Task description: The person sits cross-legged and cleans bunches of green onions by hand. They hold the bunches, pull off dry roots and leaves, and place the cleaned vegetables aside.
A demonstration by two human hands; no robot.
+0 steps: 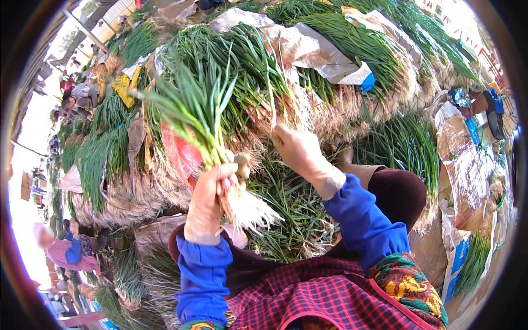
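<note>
My left hand [208, 201] is closed round the lower stems of a bunch of spring onions [209, 129]. Its green leaves fan up and to the left, while pale roots hang out below my fist to the right. To the right and a little higher, my right hand [297, 151] pinches a single spring onion [271, 99] near its lower end, its thin stalk pointing upward. Just beyond both hands lies a thick heap of spring onions [253, 82], roots toward me. Loose green leaves [291, 214] litter the ground between my knees.
Rows of spring onions [357, 44] stretch away at the back, partly covered by white plastic sheeting [324, 52]. More bundles [404, 148] lie by my right knee. Plastic sacks [462, 159] line the right side. Another person [69, 253] is at the far left.
</note>
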